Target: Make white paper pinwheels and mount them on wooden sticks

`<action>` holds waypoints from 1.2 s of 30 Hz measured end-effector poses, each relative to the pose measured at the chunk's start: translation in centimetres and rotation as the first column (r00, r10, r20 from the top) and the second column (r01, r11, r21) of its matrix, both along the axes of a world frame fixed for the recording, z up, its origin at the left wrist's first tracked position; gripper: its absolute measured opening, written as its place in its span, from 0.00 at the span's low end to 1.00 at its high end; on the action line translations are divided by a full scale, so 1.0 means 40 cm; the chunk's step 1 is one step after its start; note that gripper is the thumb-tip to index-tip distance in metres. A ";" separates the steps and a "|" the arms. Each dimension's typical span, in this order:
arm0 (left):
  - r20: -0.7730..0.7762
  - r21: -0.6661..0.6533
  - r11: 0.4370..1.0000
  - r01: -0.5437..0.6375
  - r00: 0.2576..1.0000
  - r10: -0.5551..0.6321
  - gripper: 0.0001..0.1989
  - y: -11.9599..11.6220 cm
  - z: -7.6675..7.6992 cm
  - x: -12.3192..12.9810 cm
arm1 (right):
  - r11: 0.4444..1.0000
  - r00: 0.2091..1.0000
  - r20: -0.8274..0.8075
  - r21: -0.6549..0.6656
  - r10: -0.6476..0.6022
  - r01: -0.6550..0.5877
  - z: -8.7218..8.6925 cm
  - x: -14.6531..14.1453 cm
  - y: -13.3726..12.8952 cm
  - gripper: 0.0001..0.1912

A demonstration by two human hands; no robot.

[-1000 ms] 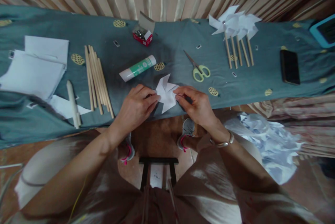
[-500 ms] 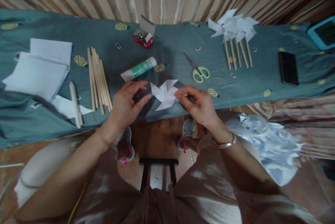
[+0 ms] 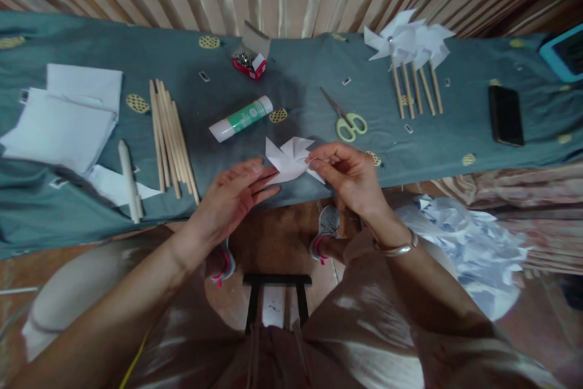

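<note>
A white paper pinwheel (image 3: pixel 291 164) with folded blades is held just over the table's front edge. My right hand (image 3: pixel 350 173) pinches its right side between thumb and fingertips. On the other side, my left hand (image 3: pixel 232 195) has its fingers stretched out and apart, the fingertips at the lower left blade. Behind the pinwheel lies a glue stick (image 3: pixel 243 118) with a green and white label. Scissors (image 3: pixel 345 122) with light green handles rest to the right of it, blades pointing away.
An open red box (image 3: pixel 248 66) of small metal pieces stands at the back. Wooden sticks (image 3: pixel 168 134), white paper sheets (image 3: pixel 64 128) and a white pen-like tool (image 3: pixel 130 179) lie left. Finished pinwheels on sticks (image 3: pixel 403 43), a phone (image 3: pixel 506 116) and a bag of white paper pieces (image 3: pixel 473 249) are right.
My left hand has moved from beside the pinwheel to its lower left blade, fingers straighter. The pinwheel has turned and tilted slightly in my right hand's pinch.
</note>
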State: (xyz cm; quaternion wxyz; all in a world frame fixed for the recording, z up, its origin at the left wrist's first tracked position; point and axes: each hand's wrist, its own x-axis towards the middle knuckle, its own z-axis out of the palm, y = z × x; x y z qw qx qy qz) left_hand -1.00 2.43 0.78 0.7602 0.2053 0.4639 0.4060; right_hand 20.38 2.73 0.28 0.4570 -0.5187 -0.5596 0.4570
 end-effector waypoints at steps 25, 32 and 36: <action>-0.167 0.087 0.982 0.167 0.974 -0.151 0.05 0.038 -0.027 0.066 | 0.980 0.950 0.285 0.111 0.126 -0.164 0.063 -0.017 -0.042 0.02; -0.203 0.099 0.985 0.140 0.972 -0.117 0.04 0.032 -0.018 0.075 | 0.945 0.896 0.443 0.283 0.023 -0.165 0.061 -0.023 -0.039 0.06; -0.159 0.076 0.990 0.116 0.982 -0.103 0.04 0.030 -0.008 0.079 | 0.940 0.859 0.511 0.302 -0.020 -0.158 0.051 -0.030 -0.032 0.05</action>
